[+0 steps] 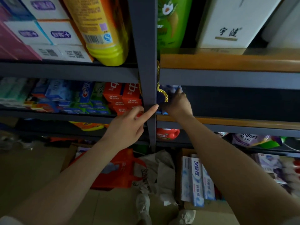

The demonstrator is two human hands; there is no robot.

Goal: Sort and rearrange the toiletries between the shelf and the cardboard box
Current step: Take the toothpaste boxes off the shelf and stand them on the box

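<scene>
My right hand (pixel 177 103) reaches into the dark middle shelf bay right of the grey upright post (pixel 146 78) and presses against a white-and-blue toothpaste box (pixel 170 88) standing there; its fingers are partly hidden. My left hand (pixel 129 125) hovers in front of the post with the index finger stretched out, its tip on the post beside the red toothpaste boxes (pixel 128 98). It holds nothing. On the floor below, a cardboard box (pixel 180 176) holds white-and-blue toothpaste cartons (pixel 196 177).
Blue and green toothpaste boxes (pixel 73 96) fill the left bay. A yellow bottle (pixel 103 30), a green bottle (pixel 172 21) and a white carton (pixel 233 21) stand above. A yellow cord (pixel 162 93) hangs by the post. A red bag (pixel 118 169) and crumpled paper (pixel 160 172) lie underfoot.
</scene>
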